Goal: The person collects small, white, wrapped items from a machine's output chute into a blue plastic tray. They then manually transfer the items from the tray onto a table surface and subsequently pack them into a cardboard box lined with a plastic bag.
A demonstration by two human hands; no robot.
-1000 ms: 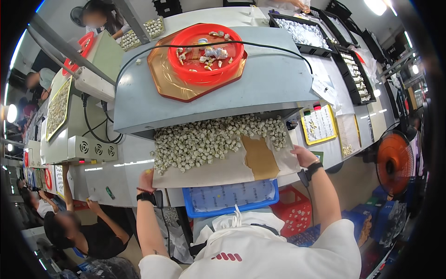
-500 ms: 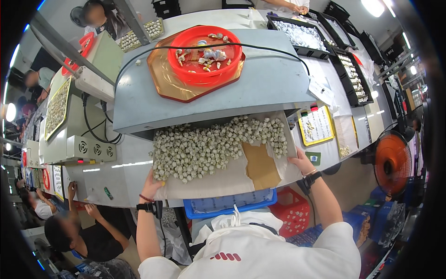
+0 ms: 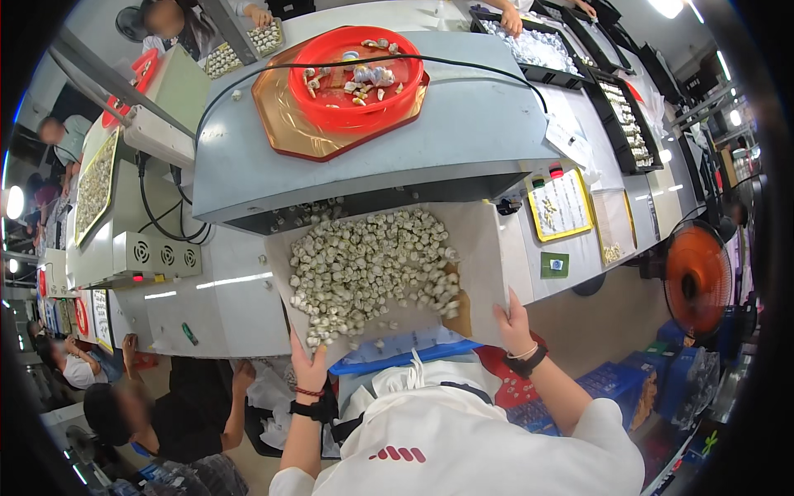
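Note:
A large cardboard sheet (image 3: 484, 248) lies tilted in front of me, heaped with several small pale lumpy pieces (image 3: 372, 269). My left hand (image 3: 308, 362) grips its near left edge. My right hand (image 3: 514, 322) grips its near right edge; a dark watch band sits on that wrist. The far edge of the sheet reaches under the overhang of a grey machine housing (image 3: 463, 140). A few pieces lie near the sheet's front edge.
A red round bowl (image 3: 357, 78) with a few pieces sits on a brown octagonal tray (image 3: 289, 132) atop the housing. A blue crate (image 3: 397, 360) is below the sheet. Black trays (image 3: 579, 66) line the right bench. An orange fan (image 3: 699, 281) stands right. People sit lower left.
The cardboard sheet has come toward me and swung leftward, its left side dropping. The pile of pieces has slid with it toward the near left corner. Both hands stayed on its edges.

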